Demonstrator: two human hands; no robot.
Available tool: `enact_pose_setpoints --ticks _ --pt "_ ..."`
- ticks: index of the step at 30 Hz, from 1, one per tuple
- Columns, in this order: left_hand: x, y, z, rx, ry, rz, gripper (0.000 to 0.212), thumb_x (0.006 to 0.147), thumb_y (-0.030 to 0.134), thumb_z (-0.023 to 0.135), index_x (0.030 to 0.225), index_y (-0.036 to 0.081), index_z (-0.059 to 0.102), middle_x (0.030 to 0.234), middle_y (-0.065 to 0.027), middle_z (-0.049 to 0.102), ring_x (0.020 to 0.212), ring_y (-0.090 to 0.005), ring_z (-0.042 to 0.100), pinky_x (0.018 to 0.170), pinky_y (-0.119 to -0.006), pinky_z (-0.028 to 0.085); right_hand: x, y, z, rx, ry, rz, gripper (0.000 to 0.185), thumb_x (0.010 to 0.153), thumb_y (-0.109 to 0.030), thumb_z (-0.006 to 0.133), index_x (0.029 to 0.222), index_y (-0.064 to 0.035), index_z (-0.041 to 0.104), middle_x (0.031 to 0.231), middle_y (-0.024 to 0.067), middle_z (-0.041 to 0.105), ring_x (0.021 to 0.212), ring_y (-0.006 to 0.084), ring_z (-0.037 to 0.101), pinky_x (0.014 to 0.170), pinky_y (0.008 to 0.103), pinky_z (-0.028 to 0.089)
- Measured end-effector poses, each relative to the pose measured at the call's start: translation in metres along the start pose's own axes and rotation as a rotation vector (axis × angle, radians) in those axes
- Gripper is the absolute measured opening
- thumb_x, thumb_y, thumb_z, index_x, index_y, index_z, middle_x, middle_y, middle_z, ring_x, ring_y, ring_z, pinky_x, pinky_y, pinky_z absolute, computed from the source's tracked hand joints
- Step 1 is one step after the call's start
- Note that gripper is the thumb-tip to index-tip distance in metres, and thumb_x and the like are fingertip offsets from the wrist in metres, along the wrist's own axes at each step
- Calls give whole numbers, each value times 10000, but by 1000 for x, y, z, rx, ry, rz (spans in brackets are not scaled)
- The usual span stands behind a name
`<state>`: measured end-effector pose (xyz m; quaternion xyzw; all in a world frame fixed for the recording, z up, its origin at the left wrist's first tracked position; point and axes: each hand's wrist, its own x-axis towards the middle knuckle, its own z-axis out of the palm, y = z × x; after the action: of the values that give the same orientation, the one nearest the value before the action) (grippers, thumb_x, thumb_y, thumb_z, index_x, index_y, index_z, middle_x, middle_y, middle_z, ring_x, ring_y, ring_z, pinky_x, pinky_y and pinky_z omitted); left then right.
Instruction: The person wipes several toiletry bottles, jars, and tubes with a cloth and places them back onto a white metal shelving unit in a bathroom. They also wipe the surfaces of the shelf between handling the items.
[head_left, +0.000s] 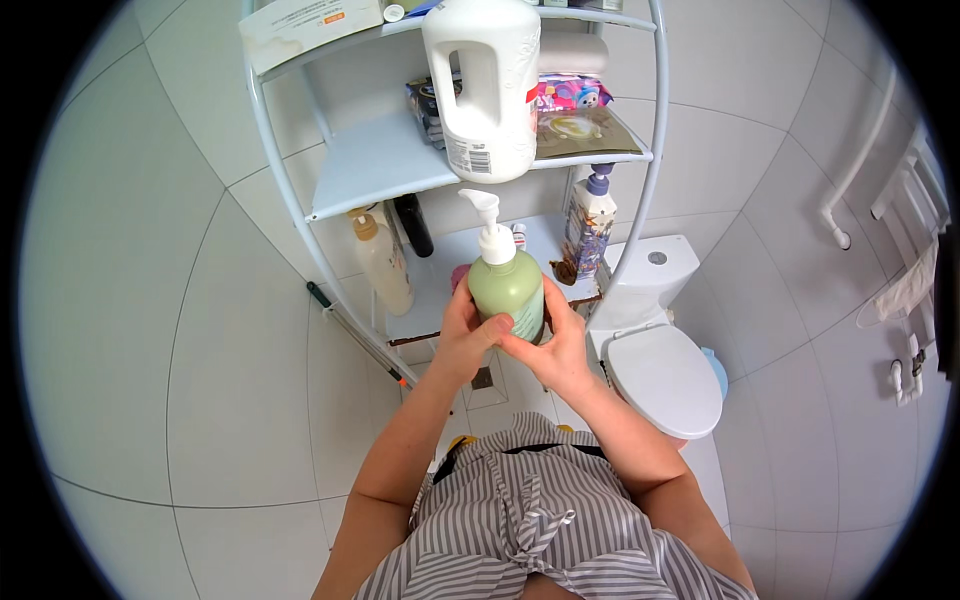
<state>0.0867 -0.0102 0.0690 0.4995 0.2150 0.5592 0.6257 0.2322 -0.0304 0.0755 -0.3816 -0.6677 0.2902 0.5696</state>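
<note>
Both hands hold a green pump bottle (508, 289) with a white pump head, upright before the lower shelf. My left hand (469, 334) wraps its left side, thumb across the front. On the opposite side, my right hand (555, 337) grips it, and the two thumbs nearly meet. Behind the bottle, the lower shelf (442, 259) carries a cream bottle (384, 262) with a tan pump, a black cylindrical container (414, 225) and a patterned bottle (589, 225) with a purple pump. A small white-capped container (519, 235) and part of a pink item (460, 277) show near the green bottle.
A large white jug (491, 142) with a handle juts over the middle shelf (375, 165) edge. A white box (311, 30) lies on the top shelf. The toilet (664, 379) stands right of the rack, lid down. A long pole (352, 330) leans at the rack's left.
</note>
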Motion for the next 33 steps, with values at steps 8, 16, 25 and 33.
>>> enact_pose_setpoints --ticks 8,16,25,33 --pt "-2 -2 -3 18 7 -5 700 757 155 733 1334 29 358 1238 -71 499 1138 -171 487 974 -336 399 0 6 4 -18 31 -25 734 689 -192 780 1304 21 442 1129 167 620 1019 257 632 851 352 502" --pt "1 7 2 182 71 -33 714 669 48 754 1287 7 399 1186 -73 538 1071 -160 534 939 -327 430 -1 3 10 -19 -7 36 798 686 -197 755 1352 6 366 1209 163 566 1110 269 573 925 373 455" --pt "-3 1 -6 60 74 -40 676 664 14 746 1263 -6 433 1142 -61 564 1052 -152 546 926 -315 439 1 -2 8 121 -138 189 851 669 -203 775 1367 -13 325 1253 140 517 1162 245 516 971 372 413" --pt "-1 6 -8 170 32 10 598 673 27 752 1210 -12 491 1095 -64 587 996 -141 567 878 -308 461 0 2 9 73 -111 105 810 676 -217 799 1338 -19 376 1205 125 562 1112 229 555 952 363 428"
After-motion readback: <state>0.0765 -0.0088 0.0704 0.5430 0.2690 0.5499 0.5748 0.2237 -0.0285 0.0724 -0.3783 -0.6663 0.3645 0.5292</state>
